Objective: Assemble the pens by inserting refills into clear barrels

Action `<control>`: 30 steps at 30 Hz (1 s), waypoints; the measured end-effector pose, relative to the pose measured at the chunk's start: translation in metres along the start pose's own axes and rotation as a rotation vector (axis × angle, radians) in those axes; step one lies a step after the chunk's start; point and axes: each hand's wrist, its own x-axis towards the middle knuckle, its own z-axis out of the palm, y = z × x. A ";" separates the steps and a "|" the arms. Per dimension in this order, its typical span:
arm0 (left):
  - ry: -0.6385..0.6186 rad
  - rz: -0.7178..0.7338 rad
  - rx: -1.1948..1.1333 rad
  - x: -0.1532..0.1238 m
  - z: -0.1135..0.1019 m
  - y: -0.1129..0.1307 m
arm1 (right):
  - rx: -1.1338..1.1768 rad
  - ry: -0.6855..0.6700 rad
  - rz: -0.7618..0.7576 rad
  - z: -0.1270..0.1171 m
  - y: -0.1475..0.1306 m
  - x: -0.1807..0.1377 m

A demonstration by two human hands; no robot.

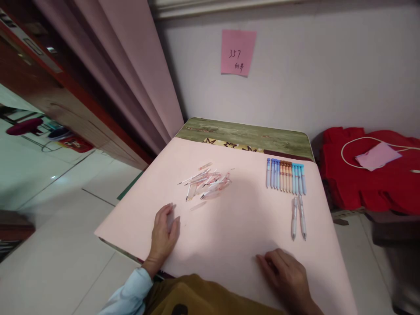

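On the pale pink table cover lies a loose pile of pen refills and clear pen barrels. Just below this pile rests my left hand, its thumb and fingers apart and nothing between them. My right hand lies near the front right of the table, loosely curled with a gap at the thumb; I see nothing in it. Beyond it are two whitish pens, side by side. Above those, a neat row of capped pens runs from blue through brown to light blue.
The pink cover lies over a green wood-patterned table against the wall. A pink note with handwriting hangs there. To the right, a red cloth carries a white cord and pink paper. A curtain hangs at left.
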 end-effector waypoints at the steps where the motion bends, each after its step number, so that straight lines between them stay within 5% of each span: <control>1: -0.006 0.012 0.008 0.000 0.000 -0.001 | -0.007 0.007 0.014 0.000 0.000 0.000; 12: -0.095 -0.001 -0.151 0.001 -0.001 -0.001 | -0.168 0.017 0.119 0.000 -0.004 -0.002; 17: -0.123 -0.002 -0.216 0.035 0.004 -0.002 | -0.183 0.039 0.291 0.005 -0.016 0.005; 24: -0.117 0.098 -0.118 0.104 0.036 -0.010 | 0.027 0.116 0.278 0.025 -0.062 0.053; 30: -0.185 0.148 -0.017 0.102 0.054 0.000 | 0.130 0.099 0.185 0.048 -0.086 0.092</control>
